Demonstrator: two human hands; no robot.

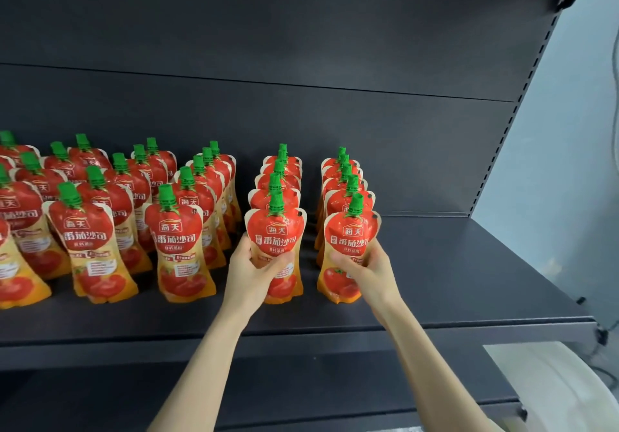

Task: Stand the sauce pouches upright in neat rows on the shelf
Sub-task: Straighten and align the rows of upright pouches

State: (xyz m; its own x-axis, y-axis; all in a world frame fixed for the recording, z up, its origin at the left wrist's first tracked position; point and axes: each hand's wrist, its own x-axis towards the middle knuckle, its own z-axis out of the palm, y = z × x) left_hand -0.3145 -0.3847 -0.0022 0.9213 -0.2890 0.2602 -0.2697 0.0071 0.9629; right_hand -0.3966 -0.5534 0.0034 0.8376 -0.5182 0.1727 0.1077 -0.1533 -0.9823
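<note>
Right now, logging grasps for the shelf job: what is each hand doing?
Left hand: closed on the front sauce pouch of its row.
Right hand: closed on the rightmost row's front pouch.

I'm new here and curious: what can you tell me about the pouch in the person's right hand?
The pouch is a glossy, flexible-looking sachet, red on top with white Chinese lettering, orange below with a tomato picture, and narrowed at the waist. A green cap tops its spout. It stands upright on the dark shelf, at the front of the rightmost row, facing the camera. The right hand grips its waist from the right.
</note>
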